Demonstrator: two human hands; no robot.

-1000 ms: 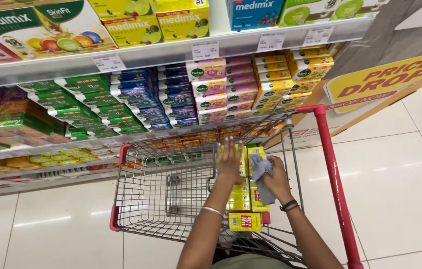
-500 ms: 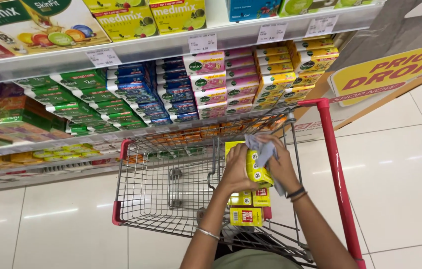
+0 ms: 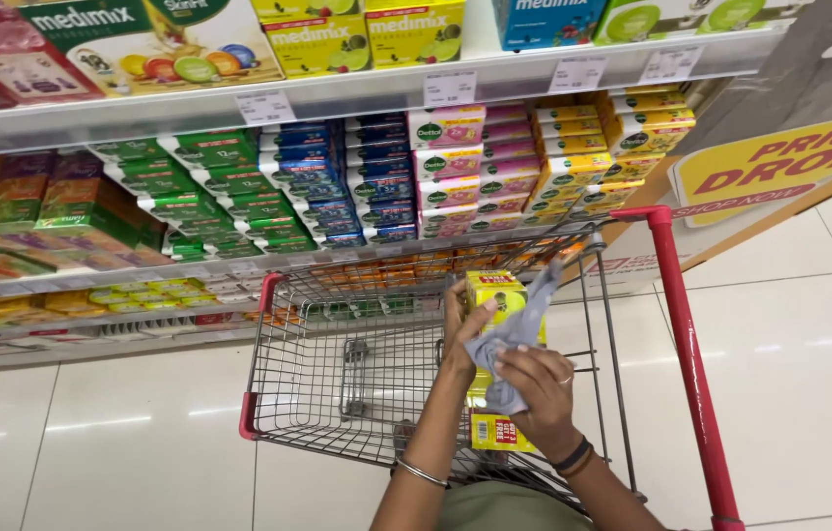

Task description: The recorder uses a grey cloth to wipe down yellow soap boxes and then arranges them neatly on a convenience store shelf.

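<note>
My left hand (image 3: 457, 334) grips a yellow box of soap (image 3: 496, 295) and holds it upright above the wire shopping cart (image 3: 337, 334). Against the front of that box my right hand (image 3: 536, 385) presses a grey cloth (image 3: 512, 339). Below the hands, several more yellow boxes (image 3: 499, 431) stand inside the cart on its right side.
The red-handled cart stands against store shelves stacked with green, blue, pink and yellow soap boxes (image 3: 376, 177). A white shelf edge with price tags (image 3: 450, 88) runs above. A yellow and red sale sign (image 3: 779, 167) leans at right. Glossy white floor tiles (image 3: 799, 374) surround the cart.
My left hand has lifted a yellow box up out of the cart's stack. My right hand with the cloth has come up with it and now rubs its front.
</note>
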